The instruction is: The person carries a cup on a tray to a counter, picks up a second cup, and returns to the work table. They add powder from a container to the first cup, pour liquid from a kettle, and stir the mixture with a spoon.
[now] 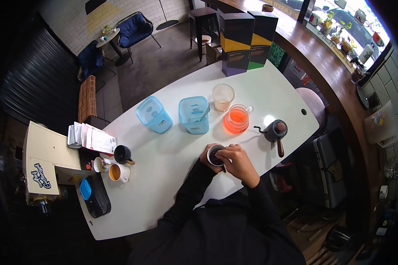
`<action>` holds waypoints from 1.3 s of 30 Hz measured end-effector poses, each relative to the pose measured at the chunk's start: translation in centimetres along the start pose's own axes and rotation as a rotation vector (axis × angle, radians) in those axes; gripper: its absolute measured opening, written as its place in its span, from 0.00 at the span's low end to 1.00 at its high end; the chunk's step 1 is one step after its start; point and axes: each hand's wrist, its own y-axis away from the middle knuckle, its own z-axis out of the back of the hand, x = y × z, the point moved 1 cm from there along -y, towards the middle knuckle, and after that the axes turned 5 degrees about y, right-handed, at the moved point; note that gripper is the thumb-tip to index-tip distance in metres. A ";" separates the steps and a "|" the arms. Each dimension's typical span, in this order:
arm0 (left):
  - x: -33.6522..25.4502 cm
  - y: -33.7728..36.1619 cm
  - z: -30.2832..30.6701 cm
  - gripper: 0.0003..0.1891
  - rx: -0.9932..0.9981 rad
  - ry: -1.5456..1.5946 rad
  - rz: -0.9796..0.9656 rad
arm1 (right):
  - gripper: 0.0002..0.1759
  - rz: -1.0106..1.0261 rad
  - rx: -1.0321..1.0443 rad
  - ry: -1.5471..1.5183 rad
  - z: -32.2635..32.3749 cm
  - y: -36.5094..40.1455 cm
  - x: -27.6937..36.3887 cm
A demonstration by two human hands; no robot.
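My left hand (205,157) is wrapped round the side of a cup (212,158) with a pale rim and a dark inside. Over the cup's mouth, the fingers of my right hand (239,161) are pinched together; whatever they hold, if anything, is hidden. Just beyond stands a glass server (237,120) of red-orange liquid, with a clear plastic cup (223,95) behind it. Left of these are two blue plastic tubs, one (193,123) with a spoon (205,113) in it and another (154,117) farther left. To the right sits a dark gooseneck kettle (276,131) with a wooden handle.
All this stands on a white table (159,176). At its left are a dark mug (122,154), a white cup (118,172) of brown liquid, packets (93,138) and a black tray (98,202). Stacked boxes (237,33) rise at the far edge. A wooden counter (311,64) curves along the right.
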 end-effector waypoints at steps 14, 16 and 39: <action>-0.2 0.1 0.0 0.38 -0.008 0.030 0.036 | 0.05 0.002 -0.111 0.019 -0.2 0.1 -0.8; -0.2 0.0 0.0 0.38 -0.013 0.031 0.034 | 0.05 0.011 -0.071 0.004 -0.1 0.1 -0.5; -0.3 -0.1 0.1 0.36 0.006 0.083 0.000 | 0.05 0.048 0.031 0.025 0.7 0.1 -0.1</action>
